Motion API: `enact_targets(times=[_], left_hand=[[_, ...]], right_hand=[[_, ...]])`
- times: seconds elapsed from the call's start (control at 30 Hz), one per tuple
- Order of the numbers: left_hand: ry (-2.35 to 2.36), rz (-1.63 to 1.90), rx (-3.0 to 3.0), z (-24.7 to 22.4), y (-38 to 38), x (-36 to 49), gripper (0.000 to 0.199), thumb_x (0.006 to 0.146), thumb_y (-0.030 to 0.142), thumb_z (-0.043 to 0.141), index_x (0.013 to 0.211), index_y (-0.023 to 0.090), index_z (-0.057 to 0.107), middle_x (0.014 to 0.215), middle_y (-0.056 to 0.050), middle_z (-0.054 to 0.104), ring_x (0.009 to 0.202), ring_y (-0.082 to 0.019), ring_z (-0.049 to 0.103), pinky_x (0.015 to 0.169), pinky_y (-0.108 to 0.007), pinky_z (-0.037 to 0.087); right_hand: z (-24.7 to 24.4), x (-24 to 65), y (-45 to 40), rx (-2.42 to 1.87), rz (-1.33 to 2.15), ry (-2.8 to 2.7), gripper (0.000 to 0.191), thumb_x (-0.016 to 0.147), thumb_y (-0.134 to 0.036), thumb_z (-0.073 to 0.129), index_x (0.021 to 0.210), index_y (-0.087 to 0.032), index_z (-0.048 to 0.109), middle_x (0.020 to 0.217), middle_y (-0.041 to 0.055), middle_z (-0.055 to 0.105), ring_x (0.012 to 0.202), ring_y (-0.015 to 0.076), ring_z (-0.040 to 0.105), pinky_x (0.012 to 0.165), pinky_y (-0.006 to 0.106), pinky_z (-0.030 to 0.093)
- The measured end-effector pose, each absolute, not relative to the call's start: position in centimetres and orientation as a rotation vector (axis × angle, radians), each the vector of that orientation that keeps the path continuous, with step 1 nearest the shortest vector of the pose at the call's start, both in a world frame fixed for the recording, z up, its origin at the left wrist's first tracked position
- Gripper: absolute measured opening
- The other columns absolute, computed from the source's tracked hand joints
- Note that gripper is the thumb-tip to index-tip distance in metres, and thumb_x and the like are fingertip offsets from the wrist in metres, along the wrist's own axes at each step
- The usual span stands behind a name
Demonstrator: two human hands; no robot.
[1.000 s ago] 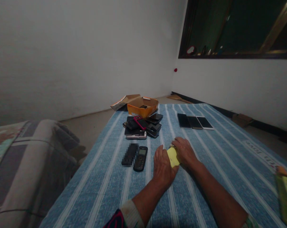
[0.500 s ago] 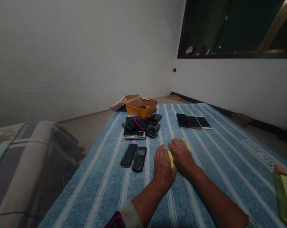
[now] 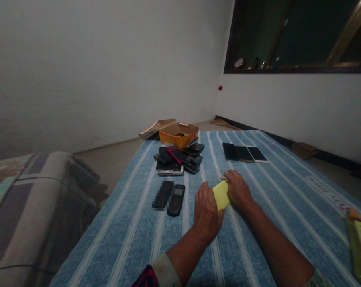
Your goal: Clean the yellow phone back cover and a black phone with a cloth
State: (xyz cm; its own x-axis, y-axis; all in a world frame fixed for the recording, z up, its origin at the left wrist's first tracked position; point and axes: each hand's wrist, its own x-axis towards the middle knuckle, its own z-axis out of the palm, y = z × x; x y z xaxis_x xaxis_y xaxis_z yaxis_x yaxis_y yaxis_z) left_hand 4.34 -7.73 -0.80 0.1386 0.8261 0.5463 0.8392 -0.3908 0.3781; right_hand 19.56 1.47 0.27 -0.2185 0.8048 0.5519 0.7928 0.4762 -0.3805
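A flat yellow rectangular piece [image 3: 221, 194] is held between my hands, above the blue striped cloth; what it is I cannot make out. My left hand [image 3: 206, 207] is closed on its left edge, fingers over the near side. My right hand [image 3: 239, 190] is closed at its right edge, with a pale crumpled cloth [image 3: 225, 176] showing at the fingertips. Left of my hands lies a black keypad phone [image 3: 176, 200], beside a pixelated dark object [image 3: 163, 195].
Beyond is a pile of phones [image 3: 170, 163] before an open orange box [image 3: 179, 140]. Three flat phones [image 3: 244, 153] lie side by side at the far right. A yellow-green bottle or pack [image 3: 360, 247] lies at the right edge. A draped surface [image 3: 43, 207] stands left.
My right hand has shifted slightly right and uncovered more of the yellow piece. The pale cloth now shows more plainly at its fingertips. My left hand stays nearly in place.
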Motion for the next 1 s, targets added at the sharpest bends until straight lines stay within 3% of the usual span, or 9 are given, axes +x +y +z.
enact_targets(times=[0.47,1.0], left_hand=[[-1.712,-1.082,-2.322,-1.5,-7.7,4.3,0.078,0.068,0.014,0.068,0.135,0.006,0.029,0.141,-0.028,0.04,0.134,-0.042,0.038,0.108,-0.06,0.038],[-1.901,-1.021,-2.231,-1.6,-7.5,4.3,0.076,0.065,0.022,0.075,0.128,0.011,0.034,0.137,-0.023,0.045,0.127,-0.041,0.046,0.106,-0.058,0.04]], right_hand=[[1.1,20.1,1.2,-1.561,0.237,-1.838,0.047,0.079,-0.002,0.036,0.115,-0.015,0.065,0.107,0.0097,0.065,0.1,0.019,0.059,0.089,0.027,0.043],[1.8,20.3,-0.3,-1.95,0.076,-2.053,0.042,0.09,-0.009,0.039,0.126,-0.016,0.059,0.11,0.0103,0.067,0.099,0.0219,0.056,0.08,0.028,0.037]])
